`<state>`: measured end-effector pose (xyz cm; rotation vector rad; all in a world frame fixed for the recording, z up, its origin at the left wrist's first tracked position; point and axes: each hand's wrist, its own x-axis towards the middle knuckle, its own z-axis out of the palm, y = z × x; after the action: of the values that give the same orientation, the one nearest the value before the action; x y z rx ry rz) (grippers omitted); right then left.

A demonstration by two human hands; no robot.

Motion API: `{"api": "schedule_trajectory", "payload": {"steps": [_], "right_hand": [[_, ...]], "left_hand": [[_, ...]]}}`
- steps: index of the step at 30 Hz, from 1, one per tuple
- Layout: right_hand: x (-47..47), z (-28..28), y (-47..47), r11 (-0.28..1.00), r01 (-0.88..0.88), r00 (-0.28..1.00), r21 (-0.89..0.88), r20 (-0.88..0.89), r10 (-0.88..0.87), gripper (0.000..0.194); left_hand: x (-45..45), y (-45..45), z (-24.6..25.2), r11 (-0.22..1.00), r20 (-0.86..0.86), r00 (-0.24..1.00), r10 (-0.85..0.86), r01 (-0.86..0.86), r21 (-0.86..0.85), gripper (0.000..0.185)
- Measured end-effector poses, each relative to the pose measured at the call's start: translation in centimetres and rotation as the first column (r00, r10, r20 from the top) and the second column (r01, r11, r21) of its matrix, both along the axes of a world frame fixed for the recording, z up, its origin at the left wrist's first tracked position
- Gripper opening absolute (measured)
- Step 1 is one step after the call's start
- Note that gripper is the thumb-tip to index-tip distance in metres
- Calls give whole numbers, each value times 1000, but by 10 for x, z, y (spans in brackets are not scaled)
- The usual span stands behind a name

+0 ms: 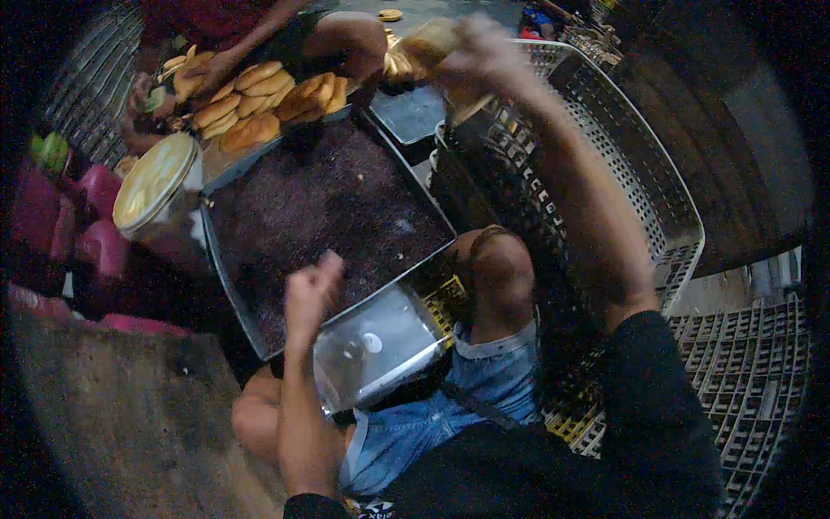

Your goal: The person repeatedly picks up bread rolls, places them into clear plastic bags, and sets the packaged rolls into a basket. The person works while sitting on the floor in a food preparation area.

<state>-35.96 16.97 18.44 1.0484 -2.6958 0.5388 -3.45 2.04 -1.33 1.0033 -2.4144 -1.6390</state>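
Note:
My left hand (314, 285) is raised over the near part of a wide metal tray (415, 259) holding a dark, crumbly mass (311, 194). Its fingers look curled, but blur hides whether anything is in them. At the upper right, my right hand (476, 55) is stretched far forward and strongly blurred. By its fingers is a blurred pale thing (431, 39), perhaps a bag; whether the hand grips it I cannot tell. Golden buns (259, 84) lie piled beyond the tray. Across my lap rests a clear plastic lid or pack (376, 347).
A white plastic crate (687, 214) stands to my right. A tub with yellowish contents (155, 185) stands left of the tray, near pink plastic things (100, 240). Another person's hand (207, 74) is among the buns. A small metal tray (408, 113) lies beyond the dark mass.

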Motion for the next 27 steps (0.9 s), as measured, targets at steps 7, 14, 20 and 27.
{"api": "schedule_trajectory", "payload": {"steps": [7, 14, 20, 27], "right_hand": [[-144, -5, 132, 933, 228, 972, 279, -116, -203, 68], [-157, -46, 103, 946, -205, 975, -251, -142, 173, 42], [160, -51, 33, 595, -800, 563, 72, 431, 705, 33], [217, -131, 21, 680, -553, 463, -481, 501, 731, 32]], "left_hand": [[18, 70, -81, 639, 599, 624, -501, 734, -231, 70], [9, 65, -14, 782, 383, 705, -597, 617, 85, 52], [8, 64, 29, 942, -350, 933, -89, -35, -333, 45], [7, 19, -12, 894, -344, 933, 102, 65, 443, 65]]}}
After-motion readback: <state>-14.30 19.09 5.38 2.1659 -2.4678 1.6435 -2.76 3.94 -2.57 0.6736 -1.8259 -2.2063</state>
